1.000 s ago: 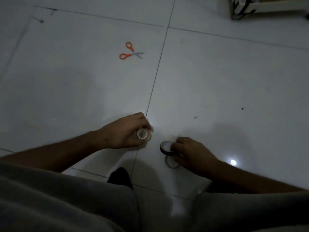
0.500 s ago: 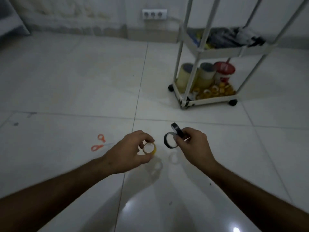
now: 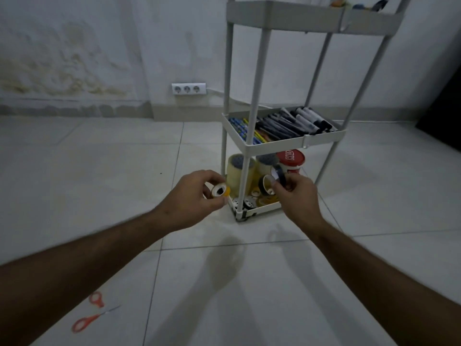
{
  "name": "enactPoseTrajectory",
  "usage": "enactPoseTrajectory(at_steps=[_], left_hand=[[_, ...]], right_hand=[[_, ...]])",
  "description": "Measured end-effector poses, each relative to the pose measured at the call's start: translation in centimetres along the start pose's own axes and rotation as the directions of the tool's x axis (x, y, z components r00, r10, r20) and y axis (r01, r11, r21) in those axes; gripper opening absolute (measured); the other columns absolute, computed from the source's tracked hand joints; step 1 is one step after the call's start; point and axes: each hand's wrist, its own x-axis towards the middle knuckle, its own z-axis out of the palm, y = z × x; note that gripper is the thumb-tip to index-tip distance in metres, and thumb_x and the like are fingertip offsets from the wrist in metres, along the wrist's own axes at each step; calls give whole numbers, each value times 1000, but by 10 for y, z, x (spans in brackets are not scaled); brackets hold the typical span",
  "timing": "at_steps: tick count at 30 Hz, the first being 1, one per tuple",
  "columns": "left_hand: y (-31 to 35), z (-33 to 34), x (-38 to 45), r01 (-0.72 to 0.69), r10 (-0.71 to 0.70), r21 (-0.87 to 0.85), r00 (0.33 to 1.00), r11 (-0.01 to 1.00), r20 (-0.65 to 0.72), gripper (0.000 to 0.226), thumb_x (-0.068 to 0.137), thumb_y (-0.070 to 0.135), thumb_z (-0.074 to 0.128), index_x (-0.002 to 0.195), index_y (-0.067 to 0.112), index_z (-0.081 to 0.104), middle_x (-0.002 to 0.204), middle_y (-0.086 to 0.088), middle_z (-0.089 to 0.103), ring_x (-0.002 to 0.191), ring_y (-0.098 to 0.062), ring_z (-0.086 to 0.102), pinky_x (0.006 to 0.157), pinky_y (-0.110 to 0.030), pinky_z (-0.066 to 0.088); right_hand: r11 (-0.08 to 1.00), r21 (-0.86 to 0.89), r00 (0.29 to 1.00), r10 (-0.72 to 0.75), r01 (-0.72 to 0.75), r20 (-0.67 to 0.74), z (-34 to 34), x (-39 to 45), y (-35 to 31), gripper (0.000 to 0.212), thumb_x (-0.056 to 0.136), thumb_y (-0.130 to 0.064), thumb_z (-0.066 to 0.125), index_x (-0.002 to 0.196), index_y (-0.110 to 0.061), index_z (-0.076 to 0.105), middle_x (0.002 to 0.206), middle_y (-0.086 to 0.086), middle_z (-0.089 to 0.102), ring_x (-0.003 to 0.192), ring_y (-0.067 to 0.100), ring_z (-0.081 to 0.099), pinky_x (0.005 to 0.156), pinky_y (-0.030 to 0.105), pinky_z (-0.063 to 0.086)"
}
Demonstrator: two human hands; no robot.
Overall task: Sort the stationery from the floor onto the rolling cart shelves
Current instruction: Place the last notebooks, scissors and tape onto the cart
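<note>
Before the white three-tier rolling cart [image 3: 252, 146], left hand [image 3: 192, 199] grips a small yellow tape roll [image 3: 220, 191]; right hand [image 3: 295, 196] pinches two black tape rolls [image 3: 277, 177], beside the bottom shelf; orange-handled scissors [image 3: 93, 314] lie on the floor

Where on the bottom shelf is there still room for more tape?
The white cart's bottom shelf is crowded: big clear tape rolls and a red-lidded tub at the back, small rolls in front. No bare patch shows. The floor tiles left of the cart are bare.
</note>
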Motion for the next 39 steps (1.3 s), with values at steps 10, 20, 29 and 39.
enactPoseTrajectory(at_steps=[10,20,29,39], left_hand=[[-58,63,55,133,-134,54,991,990,17,45,82,24,82,123,20,64,115,6,61,81,-10,65,67,-15,49],[-89,93,62,297,-298,-36,955,954,1,47,80,22,85,123,17,65,114,3,65,77,-16,66,62,-20,44],[-82,108,65,295,-294,-32,956,955,23,54,75,17,88,123,14,63,112,2,66,69,-16,64,63,-21,47],[-58,129,32,204,-208,-103,978,974,-29,62,75,25,88,125,23,51,105,11,67,70,-3,66,62,-21,57]], right_hand=[[963,-201,970,206,-178,126,78,62,95,26,86,-35,74,73,-14,67,65,2,64,60,16,61,54,24,41],[863,-493,940,69,111,333,115,55,125,37,85,-51,61,96,-16,67,86,7,68,82,28,66,71,42,59],[848,-479,952,-87,225,292,104,47,117,13,91,-18,54,94,-14,66,87,9,69,83,32,63,71,39,53],[911,256,853,165,-325,495,69,-12,76,18,91,-33,72,95,-17,78,77,4,74,62,16,64,56,28,48]])
